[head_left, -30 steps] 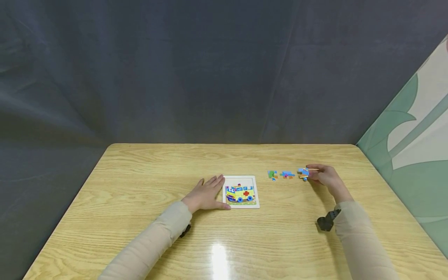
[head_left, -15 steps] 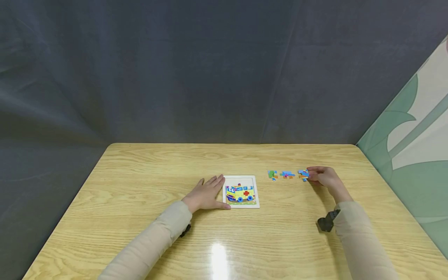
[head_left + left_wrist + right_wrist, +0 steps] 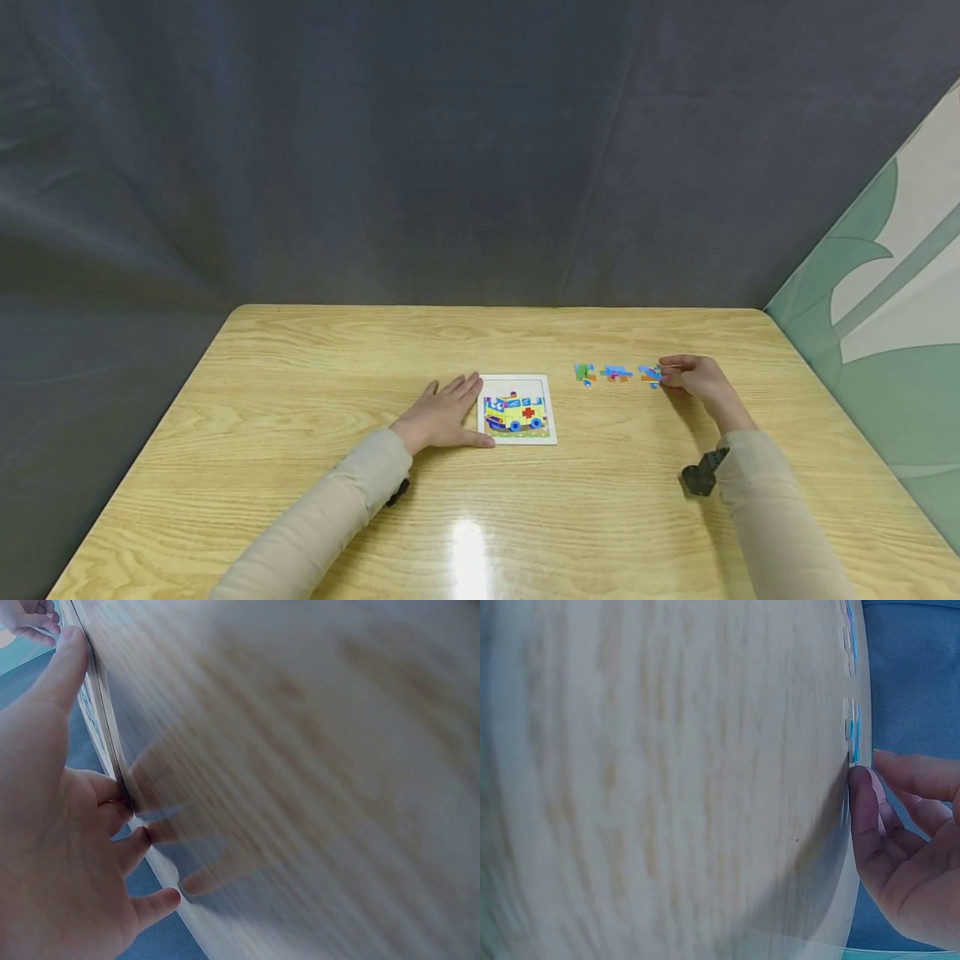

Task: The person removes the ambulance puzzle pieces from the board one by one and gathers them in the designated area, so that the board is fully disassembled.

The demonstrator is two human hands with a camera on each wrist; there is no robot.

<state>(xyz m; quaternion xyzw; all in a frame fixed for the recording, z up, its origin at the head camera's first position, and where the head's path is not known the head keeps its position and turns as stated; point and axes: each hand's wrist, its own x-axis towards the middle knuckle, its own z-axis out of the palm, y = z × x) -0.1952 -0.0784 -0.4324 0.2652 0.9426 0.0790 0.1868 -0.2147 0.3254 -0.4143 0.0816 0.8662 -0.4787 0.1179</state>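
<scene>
A white-framed jigsaw puzzle point(image 3: 516, 410) with a yellow ambulance picture lies on the table in the head view; its upper part shows white. My left hand point(image 3: 442, 417) rests with spread fingers along its left side, thumb at the lower edge. To the right lie a green-and-blue puzzle piece point(image 3: 585, 374), a blue-and-pink piece point(image 3: 617, 373) and a blue-and-orange piece point(image 3: 650, 375). My right hand point(image 3: 699, 379) is at the right edge of that last piece. In the right wrist view the piece point(image 3: 854, 731) lies flat, just beyond loosely bent fingertips; contact is hard to tell.
The wooden table point(image 3: 337, 350) ends at a dark curtain point(image 3: 480, 167) behind. A leaf-patterned panel point(image 3: 900, 333) borders it on the right. A black wrist camera point(image 3: 701, 475) hangs below my right cuff.
The blue-and-orange piece, tilted in my right fingers one second ago, now lies flat on the table. My right hand has lowered slightly. My left hand and the framed puzzle stay put.
</scene>
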